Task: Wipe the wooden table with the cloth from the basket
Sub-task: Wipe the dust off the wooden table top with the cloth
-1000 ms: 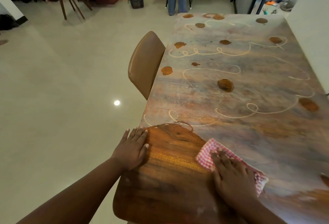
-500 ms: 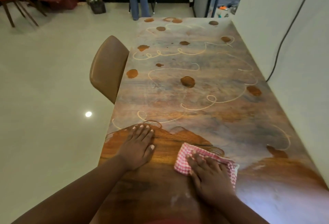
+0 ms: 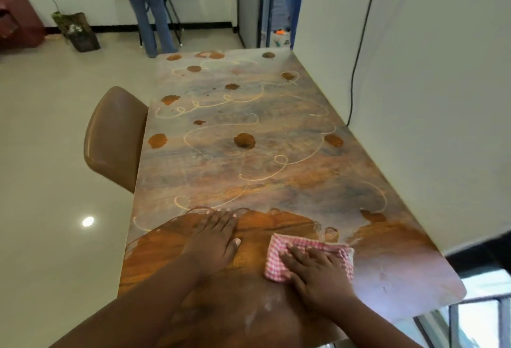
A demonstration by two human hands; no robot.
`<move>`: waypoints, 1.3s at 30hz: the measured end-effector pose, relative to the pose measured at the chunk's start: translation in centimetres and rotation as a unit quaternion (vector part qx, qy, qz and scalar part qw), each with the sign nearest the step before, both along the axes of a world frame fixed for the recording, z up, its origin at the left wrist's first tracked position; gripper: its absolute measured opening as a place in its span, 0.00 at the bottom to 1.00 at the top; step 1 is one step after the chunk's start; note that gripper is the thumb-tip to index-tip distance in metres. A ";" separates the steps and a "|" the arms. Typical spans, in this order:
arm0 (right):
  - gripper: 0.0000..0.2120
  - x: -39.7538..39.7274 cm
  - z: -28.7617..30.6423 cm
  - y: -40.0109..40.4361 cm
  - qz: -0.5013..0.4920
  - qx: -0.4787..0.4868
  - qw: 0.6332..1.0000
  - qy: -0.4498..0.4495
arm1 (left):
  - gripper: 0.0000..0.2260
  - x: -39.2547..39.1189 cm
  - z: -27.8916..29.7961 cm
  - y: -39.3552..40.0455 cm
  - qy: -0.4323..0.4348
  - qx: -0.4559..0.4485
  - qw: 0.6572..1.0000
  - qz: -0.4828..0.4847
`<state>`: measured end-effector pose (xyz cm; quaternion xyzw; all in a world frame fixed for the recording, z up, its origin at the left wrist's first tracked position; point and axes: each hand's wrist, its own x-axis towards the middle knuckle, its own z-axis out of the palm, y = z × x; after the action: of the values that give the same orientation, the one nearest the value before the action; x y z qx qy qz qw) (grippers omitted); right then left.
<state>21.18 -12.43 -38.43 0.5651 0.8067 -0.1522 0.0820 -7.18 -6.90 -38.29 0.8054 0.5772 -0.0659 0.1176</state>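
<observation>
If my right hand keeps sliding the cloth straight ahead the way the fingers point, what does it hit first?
The right hand points up and left across the wooden table. Its checked cloth would probably meet the hazy unwiped film first; the round brown blob lies well beyond.

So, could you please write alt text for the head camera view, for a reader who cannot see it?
A right hand presses a pink checked cloth flat on a wooden table; the left hand rests flat beside it. The near end looks wiped; brown blotches and pale squiggles cover the rest. A brown chair stands alongside.
</observation>
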 end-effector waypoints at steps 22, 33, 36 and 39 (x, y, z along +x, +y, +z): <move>0.26 10.3 1.5 3.3 -0.071 -0.045 0.996 -0.037 | 0.30 6.1 2.3 2.1 0.037 0.017 0.998 -0.041; 0.28 9.8 1.5 6.7 0.165 -0.063 0.984 0.006 | 0.29 19.3 0.1 5.9 0.033 0.010 0.998 -0.046; 0.22 14.5 2.3 6.6 0.102 -0.015 0.995 0.003 | 0.29 20.9 0.0 6.4 0.026 0.004 0.999 -0.048; 0.22 20.0 2.3 9.8 -0.021 -0.014 1.000 -0.015 | 0.30 21.3 0.0 7.1 0.029 -0.001 0.999 -0.031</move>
<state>41.23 -2.59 -36.09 0.5827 0.7913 -0.1563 0.0992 14.16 0.16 -38.29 0.8203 0.5552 -0.0939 0.0998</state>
